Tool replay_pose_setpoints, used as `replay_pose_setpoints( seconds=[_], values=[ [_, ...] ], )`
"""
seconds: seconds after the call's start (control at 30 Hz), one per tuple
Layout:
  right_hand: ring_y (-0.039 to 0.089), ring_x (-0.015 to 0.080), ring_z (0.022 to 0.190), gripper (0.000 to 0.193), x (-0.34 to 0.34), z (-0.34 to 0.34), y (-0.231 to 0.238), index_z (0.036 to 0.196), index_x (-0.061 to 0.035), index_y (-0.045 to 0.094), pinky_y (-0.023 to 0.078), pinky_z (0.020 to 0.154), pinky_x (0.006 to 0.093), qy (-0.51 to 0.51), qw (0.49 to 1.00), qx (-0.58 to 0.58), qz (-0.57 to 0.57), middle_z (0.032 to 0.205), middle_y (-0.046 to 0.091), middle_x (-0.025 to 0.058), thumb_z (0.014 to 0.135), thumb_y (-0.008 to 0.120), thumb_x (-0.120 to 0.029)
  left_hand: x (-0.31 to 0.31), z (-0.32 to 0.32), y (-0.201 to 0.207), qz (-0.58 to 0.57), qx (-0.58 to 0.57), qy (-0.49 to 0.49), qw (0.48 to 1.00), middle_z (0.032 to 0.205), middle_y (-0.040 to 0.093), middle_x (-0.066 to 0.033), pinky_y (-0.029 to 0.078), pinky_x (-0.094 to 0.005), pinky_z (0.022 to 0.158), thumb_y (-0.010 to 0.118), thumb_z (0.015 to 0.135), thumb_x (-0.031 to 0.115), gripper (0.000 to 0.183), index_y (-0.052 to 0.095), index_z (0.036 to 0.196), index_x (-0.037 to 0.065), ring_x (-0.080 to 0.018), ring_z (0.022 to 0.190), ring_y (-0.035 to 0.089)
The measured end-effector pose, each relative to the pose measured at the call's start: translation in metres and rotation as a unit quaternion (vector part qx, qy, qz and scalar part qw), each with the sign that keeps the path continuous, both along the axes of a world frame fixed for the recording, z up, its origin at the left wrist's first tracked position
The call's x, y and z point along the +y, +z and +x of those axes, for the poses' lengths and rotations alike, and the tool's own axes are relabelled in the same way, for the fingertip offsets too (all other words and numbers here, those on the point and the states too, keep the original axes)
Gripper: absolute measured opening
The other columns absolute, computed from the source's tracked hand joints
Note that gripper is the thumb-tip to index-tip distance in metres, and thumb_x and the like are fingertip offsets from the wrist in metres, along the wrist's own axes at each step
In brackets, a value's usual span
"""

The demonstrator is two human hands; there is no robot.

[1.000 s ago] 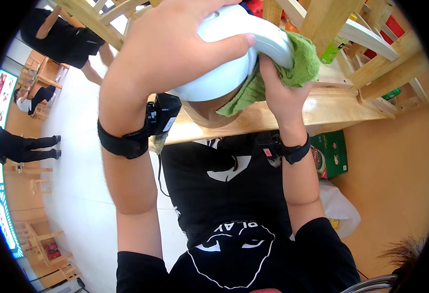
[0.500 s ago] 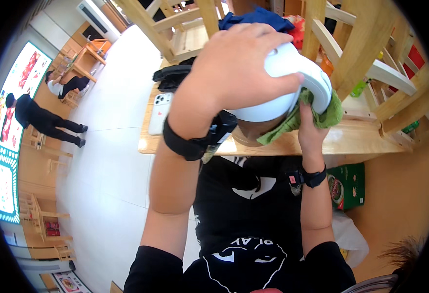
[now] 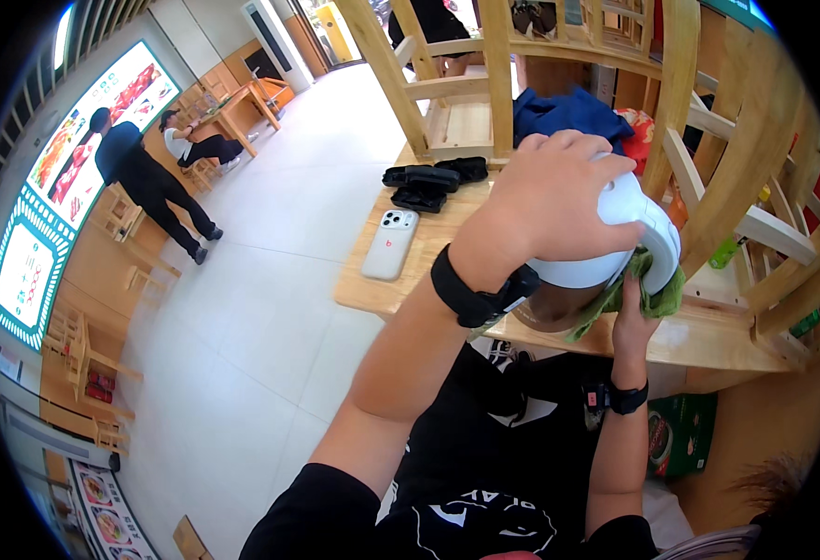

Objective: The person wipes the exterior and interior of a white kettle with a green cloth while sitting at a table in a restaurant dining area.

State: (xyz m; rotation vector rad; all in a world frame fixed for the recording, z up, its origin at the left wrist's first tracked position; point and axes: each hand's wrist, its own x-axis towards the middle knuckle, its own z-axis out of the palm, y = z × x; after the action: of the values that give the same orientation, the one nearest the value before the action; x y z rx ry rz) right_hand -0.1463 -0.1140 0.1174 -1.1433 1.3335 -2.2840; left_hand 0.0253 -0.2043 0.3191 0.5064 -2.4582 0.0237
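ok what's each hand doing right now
Left hand: closed over the white-topped container, holding it.
Right hand: holding the green cloth at the container's handle.

Premises: classed as a casual restaurant, dining area. An illuminated menu board (image 3: 144,84) is mounted on the wall, on which dishes are pictured in colour; a second lit panel (image 3: 27,266), edged by a patterned border, is set beside it. At lower left, round dishes are shown on a food poster (image 3: 106,523). A far dining table (image 3: 232,107), wooden, is occupied by a seated person (image 3: 203,145). Further wooden tables (image 3: 76,359) are ranged along wood-toned panelling (image 3: 92,271). Upended wooden chairs (image 3: 461,126) are placed on the near table (image 3: 358,294). The floor (image 3: 270,233) is laid in large pale tiles.
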Motion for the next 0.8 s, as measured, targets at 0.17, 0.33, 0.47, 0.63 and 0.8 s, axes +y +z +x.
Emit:
replay_pose_setpoints(
  seconds=[0.17, 0.33, 0.47, 0.63, 0.8],
  values=[
    [0.055, 0.0187, 0.12, 0.047, 0.002, 0.003, 0.002, 0.137, 0.001, 0.049, 0.045, 0.102, 0.0339, 0.006, 1.0, -0.015, 0.018, 0.132, 0.057, 0.0094, 0.095, 0.067, -0.005, 0.003, 0.001, -0.001, 0.021, -0.002, 0.01, 1.0, 0.131, 0.063, -0.0148, 0.043, -0.0422, 0.105, 0.07, 0.081, 0.059, 0.069, 0.067, 0.13, 0.01, -0.0323, 0.123, 0.058],
    [0.055, 0.0187, 0.12, 0.046, 0.001, 0.002, -0.005, 0.138, 0.0015, 0.049, 0.045, 0.102, 0.034, 0.002, 1.0, -0.011, 0.009, 0.132, 0.058, 0.0095, 0.095, 0.067, -0.006, 0.002, 0.001, -0.001, 0.035, -0.003, 0.009, 0.999, 0.132, 0.062, -0.0134, 0.041, -0.0421, 0.107, 0.07, 0.08, 0.058, 0.069, 0.067, 0.13, 0.011, -0.0306, 0.125, 0.056],
    [0.057, 0.0186, 0.119, 0.045, 0.004, 0.004, -0.007, 0.136, 0.0022, 0.05, 0.045, 0.101, 0.0335, -0.003, 1.0, -0.018, 0.003, 0.13, 0.059, 0.0095, 0.096, 0.067, -0.006, 0.007, 0.002, 0.003, 0.044, -0.005, 0.001, 0.999, 0.132, 0.062, -0.013, 0.039, -0.0418, 0.108, 0.071, 0.08, 0.058, 0.069, 0.067, 0.13, 0.011, -0.0297, 0.127, 0.055],
    [0.057, 0.0159, 0.115, 0.042, 0.007, 0.002, -0.013, 0.134, 0.0011, 0.051, 0.046, 0.099, 0.0327, -0.016, 1.0, 0.008, 0.007, 0.128, 0.06, 0.006, 0.097, 0.068, -0.01, 0.009, 0.001, 0.002, 0.047, -0.002, -0.007, 0.999, 0.133, 0.062, -0.0126, 0.038, -0.0417, 0.108, 0.071, 0.079, 0.058, 0.069, 0.067, 0.13, 0.011, -0.0296, 0.127, 0.054],
    [0.057, 0.0156, 0.115, 0.041, 0.008, 0.003, -0.021, 0.134, 0.0014, 0.052, 0.046, 0.098, 0.0326, -0.006, 1.0, -0.022, 0.001, 0.128, 0.06, 0.0064, 0.097, 0.068, -0.01, 0.012, 0.003, 0.004, 0.047, -0.003, -0.005, 0.999, 0.133, 0.062, -0.0126, 0.037, -0.0418, 0.109, 0.071, 0.08, 0.058, 0.068, 0.067, 0.129, 0.01, -0.0299, 0.128, 0.054]
  ],
)
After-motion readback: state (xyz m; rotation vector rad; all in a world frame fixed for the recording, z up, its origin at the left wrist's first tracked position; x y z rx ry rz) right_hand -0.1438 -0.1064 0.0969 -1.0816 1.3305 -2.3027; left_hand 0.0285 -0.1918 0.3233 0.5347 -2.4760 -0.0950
